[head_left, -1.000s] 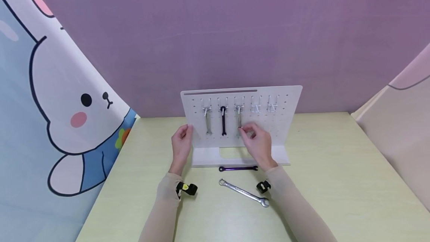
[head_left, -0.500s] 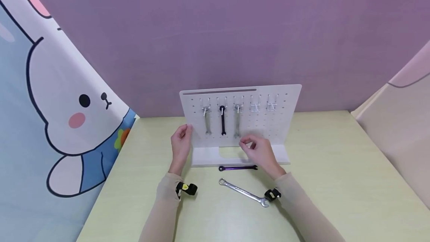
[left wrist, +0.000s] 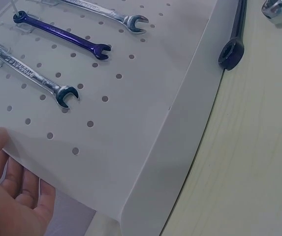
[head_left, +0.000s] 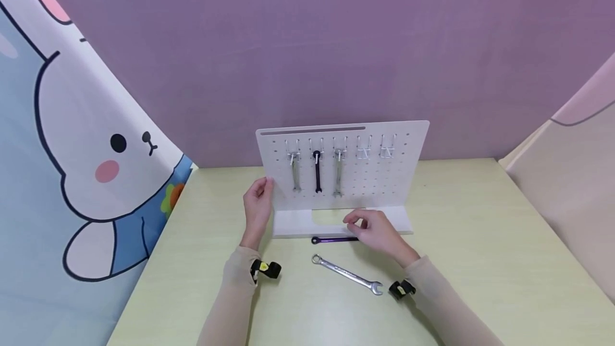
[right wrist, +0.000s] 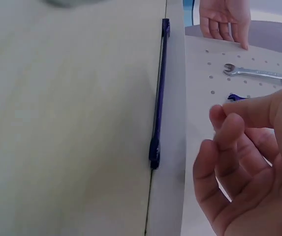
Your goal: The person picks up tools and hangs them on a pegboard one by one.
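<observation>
My left hand grips the left edge of a white pegboard, thumb on the front face and fingers behind it. My right hand hovers over the board's base with loosely curled fingers and holds nothing. Near it, a purple wrench lies along the front edge of the base; the hand hides its right end in the head view. On the board's hooks hang a silver wrench, a dark purple wrench and another silver wrench. A larger silver wrench lies on the table, slanting toward the right.
Two wire hooks at the right of the board bear nothing. The pale wood table extends around the stand. Behind it hangs a purple cloth, with a rabbit-print cloth at the left.
My right hand has let go of the third hanging wrench and moved down and slightly right, toward the purple wrench before the base. The left hand stays at the board's edge.
</observation>
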The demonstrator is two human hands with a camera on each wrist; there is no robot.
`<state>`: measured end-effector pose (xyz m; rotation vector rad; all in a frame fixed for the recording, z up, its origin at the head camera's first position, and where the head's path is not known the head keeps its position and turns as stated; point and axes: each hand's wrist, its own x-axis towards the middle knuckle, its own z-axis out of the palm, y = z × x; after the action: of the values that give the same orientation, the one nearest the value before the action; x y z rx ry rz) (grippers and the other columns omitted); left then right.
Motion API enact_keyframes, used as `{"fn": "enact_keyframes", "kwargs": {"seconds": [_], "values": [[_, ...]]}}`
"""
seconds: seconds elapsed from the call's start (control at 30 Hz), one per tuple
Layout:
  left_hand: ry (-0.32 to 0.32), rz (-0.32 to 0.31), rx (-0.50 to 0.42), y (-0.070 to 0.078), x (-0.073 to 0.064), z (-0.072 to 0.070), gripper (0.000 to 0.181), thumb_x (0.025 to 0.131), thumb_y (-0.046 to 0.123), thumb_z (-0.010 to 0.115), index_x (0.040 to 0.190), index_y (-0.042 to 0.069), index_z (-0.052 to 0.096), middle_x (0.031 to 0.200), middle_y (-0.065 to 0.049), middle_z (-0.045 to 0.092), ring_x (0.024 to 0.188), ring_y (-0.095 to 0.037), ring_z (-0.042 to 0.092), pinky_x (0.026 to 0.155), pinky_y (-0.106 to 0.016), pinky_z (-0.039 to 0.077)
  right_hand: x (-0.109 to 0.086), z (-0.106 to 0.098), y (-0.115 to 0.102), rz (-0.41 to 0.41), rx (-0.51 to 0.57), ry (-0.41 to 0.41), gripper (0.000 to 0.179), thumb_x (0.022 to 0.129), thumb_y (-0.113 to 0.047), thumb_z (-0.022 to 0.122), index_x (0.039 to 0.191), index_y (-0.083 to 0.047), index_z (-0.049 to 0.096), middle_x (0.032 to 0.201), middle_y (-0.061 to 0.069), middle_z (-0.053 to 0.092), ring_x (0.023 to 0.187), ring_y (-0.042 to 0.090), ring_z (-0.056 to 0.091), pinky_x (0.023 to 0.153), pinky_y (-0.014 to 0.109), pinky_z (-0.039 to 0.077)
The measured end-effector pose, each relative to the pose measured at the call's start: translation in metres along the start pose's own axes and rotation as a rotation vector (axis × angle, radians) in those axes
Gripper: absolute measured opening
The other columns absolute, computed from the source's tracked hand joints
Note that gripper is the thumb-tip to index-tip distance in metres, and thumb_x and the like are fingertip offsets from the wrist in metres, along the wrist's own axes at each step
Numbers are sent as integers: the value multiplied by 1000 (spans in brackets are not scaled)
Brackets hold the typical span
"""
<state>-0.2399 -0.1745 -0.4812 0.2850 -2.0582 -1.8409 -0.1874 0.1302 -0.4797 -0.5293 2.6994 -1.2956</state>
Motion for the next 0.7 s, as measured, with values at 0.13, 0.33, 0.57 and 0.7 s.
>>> {"fn": "enact_keyframes", "kwargs": {"seconds": [0.13,0.33,0.57,0.7], "values": [[-3,-2,-10,-1,0,0,31,108,24,65,122,-2,74,118,-24,75,94,-4,64,81,-13,50,-3,1,1,19,-22,-57,16,101,-11,69,113,-10,79,104,3,79,69,12,57,60,24,47],[-10,-3,-13,-1,1,1,33,109,27,65,123,-2,73,119,-24,75,97,-8,65,81,-13,50,-4,2,1,16,-26,-75,16,100,-13,71,114,-10,78,103,2,78,74,12,60,66,25,50],[-17,1,-5,-1,0,0,33,109,27,64,123,-1,73,119,-24,75,106,-25,68,81,-13,50,-5,2,5,-23,-32,-115,18,98,-14,74,115,-8,77,100,1,78,76,11,63,66,24,54],[-15,2,-10,-1,0,0,31,109,26,65,122,-1,73,118,-23,76,106,-25,68,81,-14,50,-6,4,8,-44,-37,-156,16,98,-16,75,113,-10,78,98,-3,77,78,9,63,70,23,54]]}}
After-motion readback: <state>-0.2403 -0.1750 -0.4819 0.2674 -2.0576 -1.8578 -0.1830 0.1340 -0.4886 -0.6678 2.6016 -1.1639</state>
